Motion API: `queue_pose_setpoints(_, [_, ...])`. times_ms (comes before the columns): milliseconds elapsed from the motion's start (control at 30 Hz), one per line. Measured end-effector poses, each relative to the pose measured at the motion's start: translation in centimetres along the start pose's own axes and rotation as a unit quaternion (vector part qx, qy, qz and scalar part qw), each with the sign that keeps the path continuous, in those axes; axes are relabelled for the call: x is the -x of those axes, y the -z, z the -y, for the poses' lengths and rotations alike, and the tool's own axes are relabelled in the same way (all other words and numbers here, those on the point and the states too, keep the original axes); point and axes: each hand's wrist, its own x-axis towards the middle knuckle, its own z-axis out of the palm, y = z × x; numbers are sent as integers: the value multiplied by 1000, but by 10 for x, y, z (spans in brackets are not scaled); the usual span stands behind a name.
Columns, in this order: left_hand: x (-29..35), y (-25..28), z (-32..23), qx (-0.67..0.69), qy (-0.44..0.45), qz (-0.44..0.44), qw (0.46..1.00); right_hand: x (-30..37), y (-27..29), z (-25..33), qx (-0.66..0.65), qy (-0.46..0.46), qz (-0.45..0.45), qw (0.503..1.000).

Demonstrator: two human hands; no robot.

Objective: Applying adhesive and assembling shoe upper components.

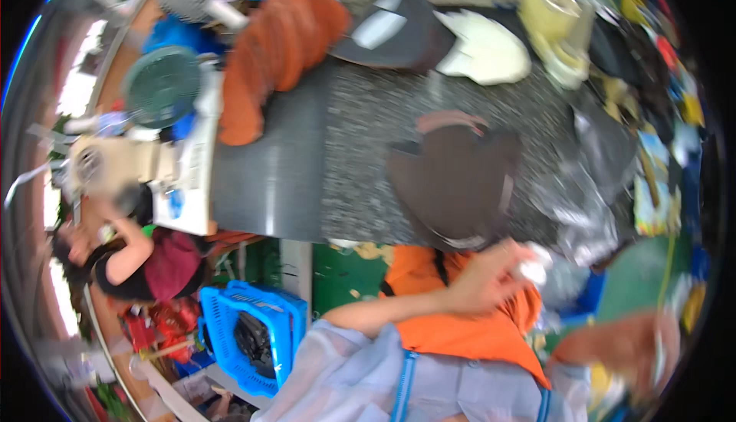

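Observation:
My left hand (484, 282) reaches across in front of my orange apron (460, 339). Its fingers are closed on a small white object (534, 264), blurred, whose kind I cannot make out. Low at the right is my right hand (617, 349), smeared by motion; whether it grips anything is unclear. Just beyond the left hand, a dark brown cut piece (456, 180) lies flat at the near side of the worktable (360, 161). A pinkish strip (451, 119) shows at its far edge.
Rust-orange cut pieces (280, 50) overlap at the far left. Farther back lie dark pieces (399, 31), a cream piece (487, 48) and a yellowish container (548, 19). Clear plastic (583, 207) is at right. A blue basket (257, 330) stands lower left; another person (146, 257) sits beyond.

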Motion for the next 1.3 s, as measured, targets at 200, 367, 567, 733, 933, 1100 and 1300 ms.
queue_pose_setpoints(200, [-12, 12, -6, -59, -32, -97, 993, 98, -5, 12, 249, -557, 195, 768])
queue_pose_setpoints(367, [-24, 9, 5, -143, -100, -95, 980, 103, 1, 7, 288, -548, 184, 763])
queue_pose_setpoints(567, [-21, 10, -1, -185, -148, -73, 969, 93, 0, 0, 270, -523, 271, 762])
queue_pose_setpoints(733, [-17, 7, 0, -189, -94, -56, 976, 105, 6, 12, 94, -667, 151, 724])
queue_pose_setpoints(933, [-18, 15, -38, -350, -175, 0, 920, 105, 3, 17, 3, -752, 101, 651])
queue_pose_setpoints(1100, [27, 41, -171, -118, -372, -143, 909, 91, 9, 22, 77, -676, 274, 679])
queue_pose_setpoints(1300, [61, 33, -250, 79, -396, -140, 904, 124, 8, 48, -29, -631, 406, 660])
